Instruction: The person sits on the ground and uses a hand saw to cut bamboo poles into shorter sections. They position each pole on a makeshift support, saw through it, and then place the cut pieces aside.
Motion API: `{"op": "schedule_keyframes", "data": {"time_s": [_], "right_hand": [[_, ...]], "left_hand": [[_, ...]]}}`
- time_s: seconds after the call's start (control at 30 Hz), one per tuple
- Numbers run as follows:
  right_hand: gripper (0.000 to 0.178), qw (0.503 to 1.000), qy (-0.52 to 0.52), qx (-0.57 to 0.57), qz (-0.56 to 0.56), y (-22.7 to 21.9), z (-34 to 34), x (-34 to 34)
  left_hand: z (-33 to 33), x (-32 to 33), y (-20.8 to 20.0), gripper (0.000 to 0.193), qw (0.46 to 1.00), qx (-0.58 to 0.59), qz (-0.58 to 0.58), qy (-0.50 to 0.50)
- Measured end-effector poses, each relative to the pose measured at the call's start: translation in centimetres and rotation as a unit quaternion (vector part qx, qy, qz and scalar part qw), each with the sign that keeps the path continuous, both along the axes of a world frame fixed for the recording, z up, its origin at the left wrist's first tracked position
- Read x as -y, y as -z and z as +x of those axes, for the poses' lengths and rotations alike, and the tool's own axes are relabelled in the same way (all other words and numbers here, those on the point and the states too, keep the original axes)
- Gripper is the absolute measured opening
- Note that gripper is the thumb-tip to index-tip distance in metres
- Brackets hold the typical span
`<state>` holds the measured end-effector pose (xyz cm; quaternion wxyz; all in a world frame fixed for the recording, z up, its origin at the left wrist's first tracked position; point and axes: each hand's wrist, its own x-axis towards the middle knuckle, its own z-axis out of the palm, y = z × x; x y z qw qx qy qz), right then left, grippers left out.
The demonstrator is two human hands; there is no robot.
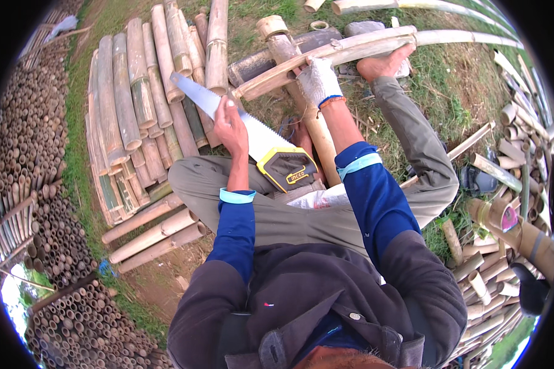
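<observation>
My left hand [231, 128] is bare, its fingers closed on the blade of a hand saw [266, 140]. The blade points to the far left, and its yellow and black handle lies near my lap between my bent legs. On my right hand [319, 81] is a white work glove. Its fingers wrap around long bamboo poles [366, 45] near their left end, and those poles stretch off to the far right. Below that hand a thick bamboo post [319, 138] passes under the held poles, running back toward my lap. My bare foot [385, 63] presses by the held poles.
Cut bamboo lengths [155, 95] lie stacked on the left, with several more [157, 237] near my left knee. A dark bamboo log [258, 64] and a grey stone [363, 27] lie ahead. Bamboo heaps [486, 277] fill the right side; large stacks [28, 117] stand far left.
</observation>
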<state>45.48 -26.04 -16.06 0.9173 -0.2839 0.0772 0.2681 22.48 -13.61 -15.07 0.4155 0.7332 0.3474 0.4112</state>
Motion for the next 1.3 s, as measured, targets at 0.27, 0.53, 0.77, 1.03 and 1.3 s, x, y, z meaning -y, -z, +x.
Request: {"op": "schedule_keyframes", "data": {"time_s": [0.27,0.53,0.77,1.03,1.3], "right_hand": [[0.021,0.997,-0.029,-0.012,-0.064,-1.3,1.2,0.6],[0.033,0.957,-0.176,0.034,-0.227,-1.2,5.7,7.7],[0.033,0.964,-0.138,0.046,-0.223,0.0,6.0,6.5],[0.033,0.964,-0.062,0.072,-0.249,1.1,5.7,5.7],[0.033,0.952,-0.055,0.096,-0.284,-1.0,4.9,5.1]], "left_hand": [[3.6,-2.2,2.3,0.039,0.969,0.097,-0.227,-0.010],[5.0,-1.8,1.6,0.035,0.970,0.090,-0.225,-0.010],[4.6,-1.7,2.1,0.045,0.949,0.097,-0.299,-0.002],[5.8,-0.9,1.2,0.044,0.954,0.044,-0.295,-0.022],[6.2,-2.0,1.1,0.044,0.959,0.024,-0.278,-0.054]]}}
